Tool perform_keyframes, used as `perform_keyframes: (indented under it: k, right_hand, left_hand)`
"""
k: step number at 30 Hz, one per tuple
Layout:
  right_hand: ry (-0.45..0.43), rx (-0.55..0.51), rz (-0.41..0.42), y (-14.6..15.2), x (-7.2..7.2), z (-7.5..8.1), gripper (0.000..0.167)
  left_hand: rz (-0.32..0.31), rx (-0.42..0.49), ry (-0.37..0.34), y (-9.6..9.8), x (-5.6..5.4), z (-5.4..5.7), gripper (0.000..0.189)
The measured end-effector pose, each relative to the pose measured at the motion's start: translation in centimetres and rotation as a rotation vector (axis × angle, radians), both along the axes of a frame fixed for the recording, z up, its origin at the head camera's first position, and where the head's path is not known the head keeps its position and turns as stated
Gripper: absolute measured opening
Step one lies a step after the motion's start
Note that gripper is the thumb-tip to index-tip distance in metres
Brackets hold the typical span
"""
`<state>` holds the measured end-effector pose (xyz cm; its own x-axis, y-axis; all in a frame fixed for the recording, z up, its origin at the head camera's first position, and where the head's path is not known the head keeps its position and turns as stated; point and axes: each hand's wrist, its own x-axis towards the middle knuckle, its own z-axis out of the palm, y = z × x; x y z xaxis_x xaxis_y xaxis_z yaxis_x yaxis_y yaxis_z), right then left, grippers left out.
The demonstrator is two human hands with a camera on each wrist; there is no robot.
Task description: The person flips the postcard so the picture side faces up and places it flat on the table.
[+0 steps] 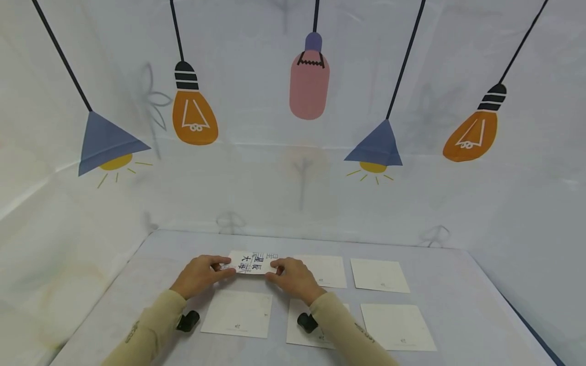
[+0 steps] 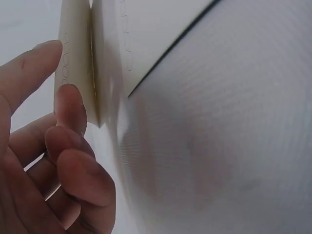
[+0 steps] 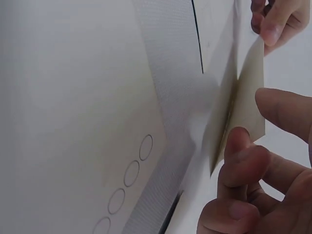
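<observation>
White rectangular paper card with dark Chinese lettering (image 1: 249, 263), held by both ends at the back left of the pale counter (image 1: 458, 290).
The left hand (image 1: 198, 274), in a beige sleeve, pinches the card's left end between thumb and fingers; a blank-looking cream paper card (image 1: 237, 312) lies just in front. The right hand (image 1: 296, 277) pinches the other end, its forearm partly covering a front middle cream card (image 1: 298, 308). Farther right lie a back middle card (image 1: 324, 272), a back right card (image 1: 380, 276) and a front right card (image 1: 398, 328).
</observation>
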<state>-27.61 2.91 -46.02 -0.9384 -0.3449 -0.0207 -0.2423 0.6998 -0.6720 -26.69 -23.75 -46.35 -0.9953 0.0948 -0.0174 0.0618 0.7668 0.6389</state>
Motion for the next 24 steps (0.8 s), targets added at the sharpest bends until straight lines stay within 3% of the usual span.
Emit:
perform_keyframes:
  k: [15,24]
  right_hand:
    - [0.001,0.064,0.001,-0.23,-0.09,-0.51,0.04]
    - [-0.041,0.059,-0.01,-0.32,0.22,-0.43,0.043]
  left_hand:
    - [0.007,-0.089,-0.038,0.27,-0.29,-0.29,0.055]
    - [0.008,-0.106,-0.049,0.82,0.26,0.08,0.057]
